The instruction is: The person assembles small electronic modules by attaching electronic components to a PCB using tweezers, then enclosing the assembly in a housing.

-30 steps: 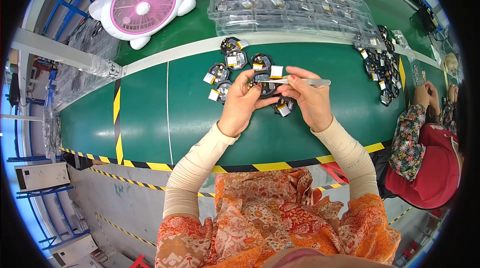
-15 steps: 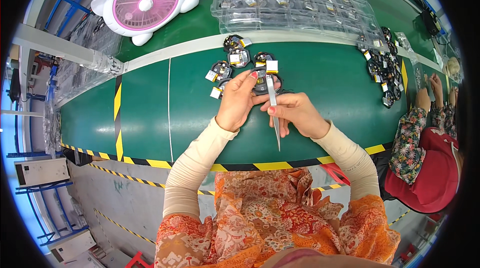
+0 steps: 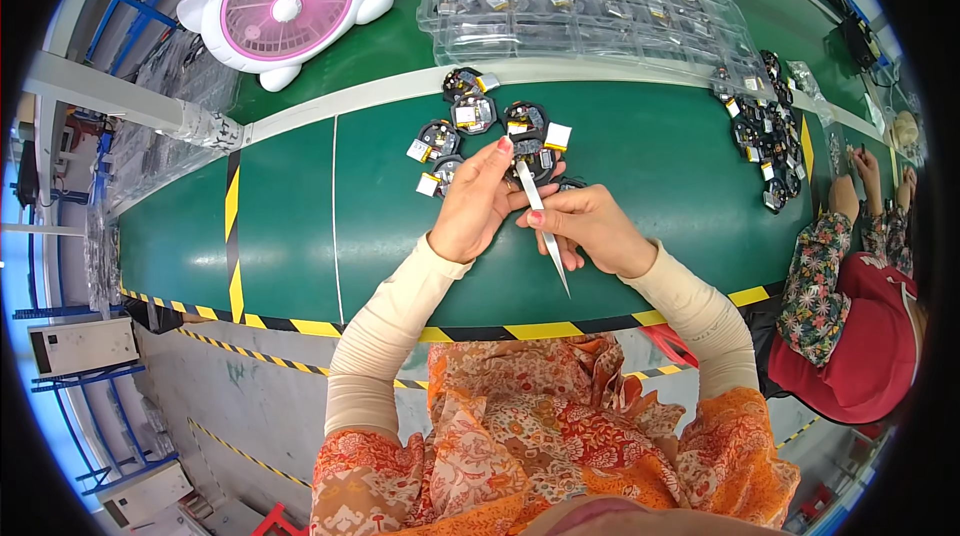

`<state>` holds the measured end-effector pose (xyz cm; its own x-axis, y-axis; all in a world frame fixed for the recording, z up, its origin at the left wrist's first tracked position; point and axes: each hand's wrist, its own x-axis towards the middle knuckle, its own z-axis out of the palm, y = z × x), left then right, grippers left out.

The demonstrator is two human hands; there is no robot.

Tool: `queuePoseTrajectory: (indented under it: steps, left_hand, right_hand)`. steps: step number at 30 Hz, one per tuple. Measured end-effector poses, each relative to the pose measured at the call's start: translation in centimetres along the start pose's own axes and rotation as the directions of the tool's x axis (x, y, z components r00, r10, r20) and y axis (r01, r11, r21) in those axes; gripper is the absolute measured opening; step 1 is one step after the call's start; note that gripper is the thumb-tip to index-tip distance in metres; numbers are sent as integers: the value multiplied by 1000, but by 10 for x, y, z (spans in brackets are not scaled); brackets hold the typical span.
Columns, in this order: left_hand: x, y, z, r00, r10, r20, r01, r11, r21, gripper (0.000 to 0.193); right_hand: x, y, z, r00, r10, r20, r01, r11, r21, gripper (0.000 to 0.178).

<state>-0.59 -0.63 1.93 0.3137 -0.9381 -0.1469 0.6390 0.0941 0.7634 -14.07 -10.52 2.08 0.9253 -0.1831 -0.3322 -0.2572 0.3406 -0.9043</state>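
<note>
My left hand [image 3: 470, 204] is closed on a round black electronic module [image 3: 541, 165], with its thumb on the near-left side. A small white-and-yellow battery [image 3: 558, 138] sticks out past the module's far right edge. Between the thumb and fingers of my right hand [image 3: 598, 226] is a pair of silver tweezers [image 3: 530, 188]. Their blunt end rests at or just over the module, while the pointed tips slant toward me. Several similar round modules [image 3: 473, 114] with batteries lie just beyond and to the left of my hands.
Clear plastic trays [image 3: 590, 11] filled with modules stand behind a pale rail [image 3: 400, 94]. A pink-and-white fan [image 3: 287, 9] is at the far left. More modules [image 3: 765, 136] are piled at the right, near a co-worker's hand [image 3: 845, 198]. Black-and-yellow tape [image 3: 545, 330] marks the green table's near edge.
The blunt end of the tweezers has swung left across the module, and their pointed tips have moved slightly right. The battery has shifted a little right and turned.
</note>
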Motion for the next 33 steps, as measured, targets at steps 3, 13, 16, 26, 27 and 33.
queuePoseTrajectory:
  steps: [3,13,16,26,27,33]
  left_hand:
    - [-1,0,-1,1000,11,-4,-10,1000,18,39]
    - [-1,-6,2,999,51,-13,-49,988,144,33]
    - [-1,-8,1,998,57,-2,-56,980,188,33]
    - [3,-1,-11,999,12,35,-17,992,127,34]
    - [4,-3,-11,999,6,45,-18,960,278,36]
    - [-3,-12,0,997,78,18,-69,727,683,29]
  right_hand:
    - [0,0,1,1000,-10,0,10,1000,10,22]
    - [-2,0,2,999,-35,-33,35,999,-14,21]
    - [-3,4,5,994,-83,-76,78,995,-63,20]
    - [-7,-15,-9,961,-255,-105,241,962,-127,16]
    - [-9,-18,-10,910,-361,-205,357,932,-55,15]
    - [5,-5,-21,793,-565,-227,448,794,-411,18]
